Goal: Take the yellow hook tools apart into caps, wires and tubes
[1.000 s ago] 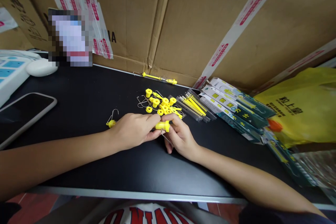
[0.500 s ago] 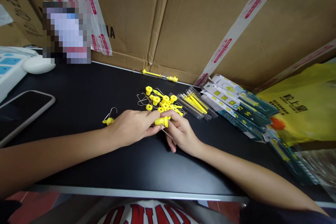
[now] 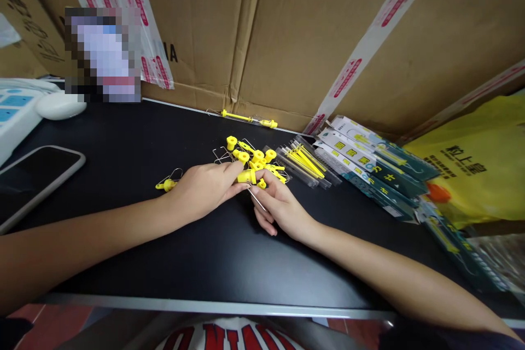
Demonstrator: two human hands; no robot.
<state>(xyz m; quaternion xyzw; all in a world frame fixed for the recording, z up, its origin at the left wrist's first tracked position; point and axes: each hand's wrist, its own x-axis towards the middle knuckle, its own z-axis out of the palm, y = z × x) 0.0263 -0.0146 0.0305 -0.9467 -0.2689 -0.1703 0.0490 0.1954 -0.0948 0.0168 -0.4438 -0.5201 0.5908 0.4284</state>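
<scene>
My left hand (image 3: 200,191) is closed around a spring scale whose yellow end cap (image 3: 246,176) sticks out past its fingertips. At the other side of that hand a yellow end piece with a wire hook (image 3: 166,185) shows. My right hand (image 3: 283,202) pinches a thin metal hook (image 3: 257,198) beside the cap, its lower fingers curled. A small yellow piece (image 3: 261,183) shows by its fingers. Just behind the hands lies a pile of yellow caps and hooks (image 3: 257,157). Yellow rods in clear tubes (image 3: 305,159) lie right of the pile.
An assembled scale (image 3: 249,118) lies at the table's back edge, before a cardboard box (image 3: 197,22). Boxed scales (image 3: 369,169) and a yellow bag (image 3: 484,164) are at the right. A phone (image 3: 36,183), white mouse (image 3: 61,105) and power strip (image 3: 16,112) are at the left.
The yellow cap has shifted slightly left and up with my left hand. My right fingers have moved off the cap's end and now pinch the metal hook lower down.
</scene>
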